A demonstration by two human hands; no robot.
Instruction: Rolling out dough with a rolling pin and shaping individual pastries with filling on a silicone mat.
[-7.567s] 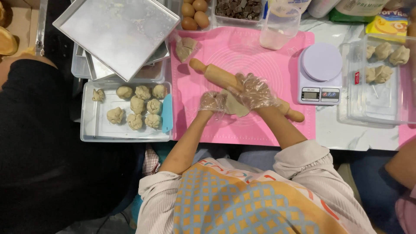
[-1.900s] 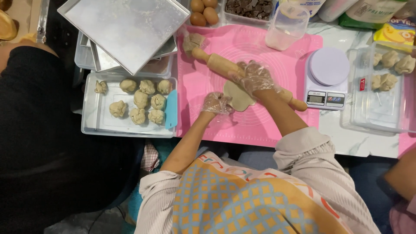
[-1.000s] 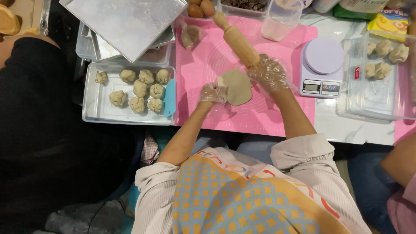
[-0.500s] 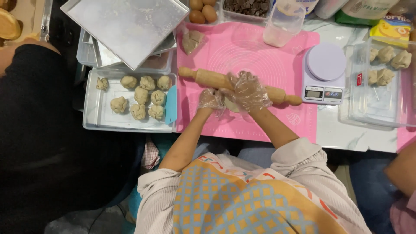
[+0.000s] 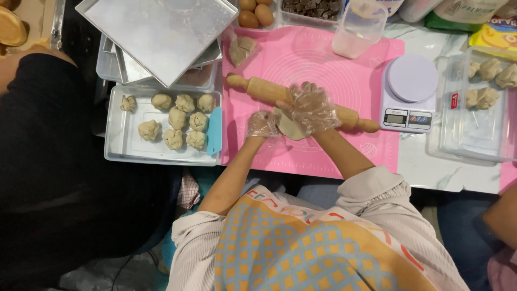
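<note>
On the pink silicone baking mat (image 5: 344,59) a wooden rolling pin (image 5: 264,89) lies slanted, its left handle up toward the back and its right handle down near the kitchen scale (image 5: 412,91). The right hand (image 5: 312,108), in a clear plastic glove, lies palm-down across the middle of the pin with fingers spread flat, pressing rather than clenching. Under the pin and that hand sits a flattened piece of dough (image 5: 290,126), a pale round patch near the mat's centre, partly hidden by the glove. The left hand (image 5: 262,124), gloved too, rests on the mat at the dough's left edge, fingers curled down and touching the dough; whether it grasps the edge or only steadies it cannot be told. To the left of the mat a clear plastic tray (image 5: 124,153) holds ten small dough balls (image 5: 177,118) and a light blue scraper (image 5: 214,131) at its right side. Behind it, stacked metal baking pans (image 5: 156,32) lean over one another. At the back of the mat lie a lump of dough (image 5: 242,49), brown eggs (image 5: 256,13), a clear measuring cup (image 5: 358,29) and a container of chocolate chunks (image 5: 312,8). To the right of the scale, on the marble counter (image 5: 420,167), a clear bin (image 5: 468,129) holds more dough pieces (image 5: 487,70).
</note>
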